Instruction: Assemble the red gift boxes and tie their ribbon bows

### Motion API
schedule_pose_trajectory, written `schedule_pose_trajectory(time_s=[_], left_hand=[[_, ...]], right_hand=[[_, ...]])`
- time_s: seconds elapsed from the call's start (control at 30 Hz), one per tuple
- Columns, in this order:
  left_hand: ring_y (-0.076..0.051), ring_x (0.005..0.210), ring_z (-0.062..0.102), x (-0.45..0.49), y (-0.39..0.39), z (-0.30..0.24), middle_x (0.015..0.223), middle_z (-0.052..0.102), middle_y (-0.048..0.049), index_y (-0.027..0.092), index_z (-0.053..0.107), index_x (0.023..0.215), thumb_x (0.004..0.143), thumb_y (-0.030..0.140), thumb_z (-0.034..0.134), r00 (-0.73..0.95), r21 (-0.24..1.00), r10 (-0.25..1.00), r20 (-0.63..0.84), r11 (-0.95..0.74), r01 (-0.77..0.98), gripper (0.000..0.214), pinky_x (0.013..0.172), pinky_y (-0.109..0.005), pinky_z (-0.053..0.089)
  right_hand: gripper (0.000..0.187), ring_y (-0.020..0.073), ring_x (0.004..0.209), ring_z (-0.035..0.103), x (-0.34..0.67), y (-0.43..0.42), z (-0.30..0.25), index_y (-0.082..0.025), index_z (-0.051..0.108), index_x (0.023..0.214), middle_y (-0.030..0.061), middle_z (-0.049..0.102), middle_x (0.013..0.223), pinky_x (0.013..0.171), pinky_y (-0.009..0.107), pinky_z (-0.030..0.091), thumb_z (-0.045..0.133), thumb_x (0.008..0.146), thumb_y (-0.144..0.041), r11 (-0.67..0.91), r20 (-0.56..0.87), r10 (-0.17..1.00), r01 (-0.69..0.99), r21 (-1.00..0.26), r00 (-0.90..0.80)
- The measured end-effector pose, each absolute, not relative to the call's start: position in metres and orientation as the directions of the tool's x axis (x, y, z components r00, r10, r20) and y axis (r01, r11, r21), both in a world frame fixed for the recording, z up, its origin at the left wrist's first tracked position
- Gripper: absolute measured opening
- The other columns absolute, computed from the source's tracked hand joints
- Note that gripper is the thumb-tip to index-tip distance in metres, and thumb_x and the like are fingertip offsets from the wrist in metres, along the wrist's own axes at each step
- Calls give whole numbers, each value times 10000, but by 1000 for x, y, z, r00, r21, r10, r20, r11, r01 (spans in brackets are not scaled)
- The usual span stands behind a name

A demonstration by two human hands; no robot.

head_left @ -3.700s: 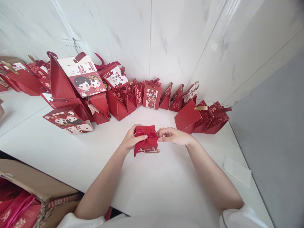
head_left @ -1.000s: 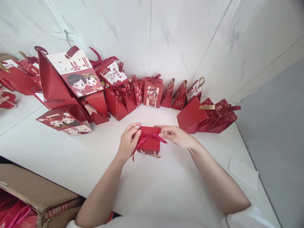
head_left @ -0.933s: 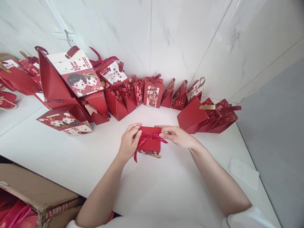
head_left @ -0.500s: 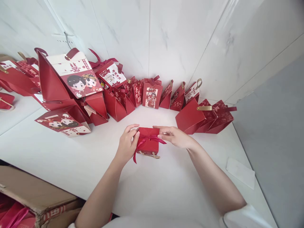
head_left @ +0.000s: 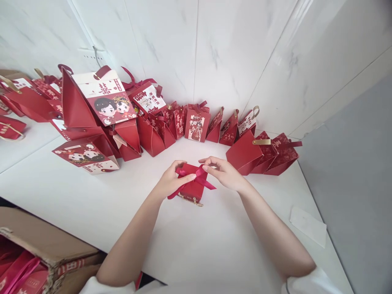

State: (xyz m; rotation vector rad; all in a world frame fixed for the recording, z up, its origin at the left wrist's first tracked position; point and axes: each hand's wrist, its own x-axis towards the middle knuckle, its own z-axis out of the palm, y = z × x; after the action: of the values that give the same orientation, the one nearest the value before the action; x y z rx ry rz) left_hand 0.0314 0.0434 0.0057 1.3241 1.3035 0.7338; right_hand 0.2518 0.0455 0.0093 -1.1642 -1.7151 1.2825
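Note:
A small red gift box (head_left: 192, 188) with a gold rope handle lies on the white table (head_left: 199, 245) in front of me. A red ribbon (head_left: 200, 178) runs across its top, with loose tails hanging off both sides. My left hand (head_left: 173, 179) pinches the ribbon at the box's left side, thumb and fingers pressed together. My right hand (head_left: 222, 173) pinches a loop of the same ribbon just above the box's right top corner.
Several red wedding gift bags (head_left: 101, 110) stand in a row along the marble wall, from far left round to a cluster (head_left: 263, 153) at right. A cardboard carton (head_left: 43, 253) holding red bags sits at lower left. A white paper slip (head_left: 308, 226) lies near the table's right edge.
The ribbon, earlier pulled flat across the box, is now lifted into loops between both hands. The box has tilted slightly, and my hands have drawn closer together above it.

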Motion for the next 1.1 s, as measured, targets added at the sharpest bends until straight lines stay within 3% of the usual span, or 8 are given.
schedule_pose_trajectory(time_s=[0.2, 0.5, 0.6, 0.7, 0.8, 0.9, 1.0, 1.1], left_hand=[[-226, 820, 710, 31, 49, 6, 970, 657, -39, 235, 555, 1120, 680, 427, 797, 371, 930, 854, -366, 323, 175, 538, 707, -373, 593], [-199, 805, 698, 36, 49, 1, 940, 670, -35, 216, 556, 1113, 695, 367, 792, 437, 942, 836, -331, 319, 102, 503, 722, -340, 579], [-219, 903, 699, 32, 49, -4, 1112, 653, -72, 251, 529, 1224, 761, 424, 729, 432, 947, 846, -314, 313, 76, 534, 799, -368, 578], [-257, 1154, 624, 17, 52, -8, 1405, 503, -106, 315, 456, 1363, 816, 520, 639, 448, 972, 863, -233, 218, 86, 612, 951, -410, 532], [-308, 1370, 435, -6, 54, -9, 1542, 345, -90, 387, 282, 1487, 682, 516, 770, 583, 985, 802, -126, 29, 172, 950, 1047, -472, 463], [-334, 1392, 398, -19, 53, -9, 1532, 358, -122, 395, 110, 1532, 538, 377, 887, 678, 954, 724, -128, -97, 284, 1262, 1018, -499, 477], [-305, 1337, 474, -12, 51, -14, 1483, 420, -139, 357, 20, 1543, 609, 333, 852, 659, 945, 741, -126, -112, 306, 1252, 984, -467, 511], [-303, 1377, 417, 2, 51, -20, 1500, 386, -138, 316, 123, 1542, 658, 331, 815, 542, 930, 839, 45, -234, 285, 1123, 1063, -472, 449]], right_hand=[[262, 191, 913, 639, 242, 53, -8, -208, 584, 846, 52, 695, 1011, 854, 344, 484, 530, 907, -457, 116, 46, 954, 225, -967, -297], [247, 172, 764, 580, 228, 54, -19, -222, 543, 782, 7, 641, 831, 746, 308, 469, 501, 892, -439, 158, 104, 979, 330, -931, -176], [258, 169, 813, 597, 232, 53, -16, -224, 568, 896, 14, 650, 942, 796, 317, 472, 498, 901, -472, 130, 73, 981, 330, -935, -180], [325, 185, 1000, 599, 245, 52, -6, -239, 556, 1070, 48, 610, 1197, 908, 343, 457, 492, 911, -515, 92, 32, 982, 325, -941, -184], [389, 207, 1120, 561, 259, 50, 4, -257, 546, 1149, 54, 573, 1294, 994, 387, 417, 473, 917, -562, 57, -25, 977, 368, -928, -213], [427, 216, 1142, 556, 265, 46, 7, -261, 539, 1178, 57, 572, 1303, 1012, 418, 412, 456, 919, -591, 31, -69, 966, 380, -924, -248], [396, 220, 1179, 545, 260, 40, 2, -247, 540, 1138, 71, 578, 1282, 1015, 412, 422, 480, 915, -570, 83, 26, 986, 351, -933, -165], [376, 219, 1224, 524, 252, 33, -4, -251, 526, 1153, 85, 554, 1300, 1041, 413, 416, 489, 920, -543, 180, 191, 982, 316, -931, 5]])
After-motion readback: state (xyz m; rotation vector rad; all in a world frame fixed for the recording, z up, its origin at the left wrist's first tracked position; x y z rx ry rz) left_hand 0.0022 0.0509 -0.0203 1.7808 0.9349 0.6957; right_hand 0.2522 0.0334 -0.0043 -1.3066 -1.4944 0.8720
